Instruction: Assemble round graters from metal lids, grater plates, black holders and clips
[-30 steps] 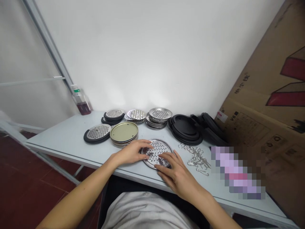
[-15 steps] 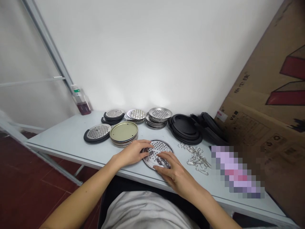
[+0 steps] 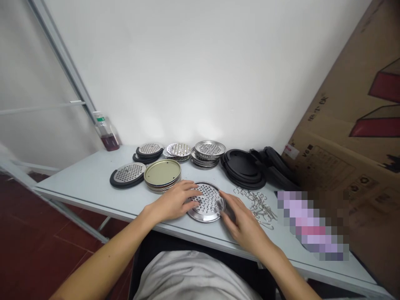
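Two hands flank one perforated metal disc point(image 3: 206, 201) near the front edge of the desk point(image 3: 93, 179). The left hand point(image 3: 178, 200) lays spread fingers over the disc's left side; the right hand point(image 3: 244, 223) stands at its right rim, thumb and fingers parted. Firm pressure from either cannot be confirmed. This opposed placement probably helps steady the disc. A green-topped stack point(image 3: 162, 171), wire clips point(image 3: 258, 203) and black round parts point(image 3: 242, 163) sit nearby, presumably for easy reach.
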Motion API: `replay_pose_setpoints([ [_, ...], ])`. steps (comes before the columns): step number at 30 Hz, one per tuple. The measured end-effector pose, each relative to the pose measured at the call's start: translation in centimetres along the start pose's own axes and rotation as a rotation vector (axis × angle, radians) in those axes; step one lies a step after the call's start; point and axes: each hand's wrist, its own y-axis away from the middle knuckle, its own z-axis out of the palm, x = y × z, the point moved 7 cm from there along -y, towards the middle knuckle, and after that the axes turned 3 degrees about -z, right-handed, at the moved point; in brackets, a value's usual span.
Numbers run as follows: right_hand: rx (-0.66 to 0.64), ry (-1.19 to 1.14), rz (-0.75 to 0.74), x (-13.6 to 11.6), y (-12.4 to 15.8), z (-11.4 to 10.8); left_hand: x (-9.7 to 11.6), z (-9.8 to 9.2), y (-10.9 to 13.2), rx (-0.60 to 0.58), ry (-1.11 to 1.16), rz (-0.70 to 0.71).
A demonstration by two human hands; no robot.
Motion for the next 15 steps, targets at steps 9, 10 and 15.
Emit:
replay_pose_setpoints([
  [9,-0.102,0.026,0.0,-0.2,0.4,0.8,0.2,1.0,2.0,-0.022,0.114,0.014],
  [10,-0.103,0.03,-0.004,-0.2,0.4,0.8,0.2,1.0,1.9,-0.01,0.128,0.015],
  [15,-0.097,0.024,0.017,-0.3,0.2,0.6,0.2,1.0,1.7,0.015,0.18,0.03],
])
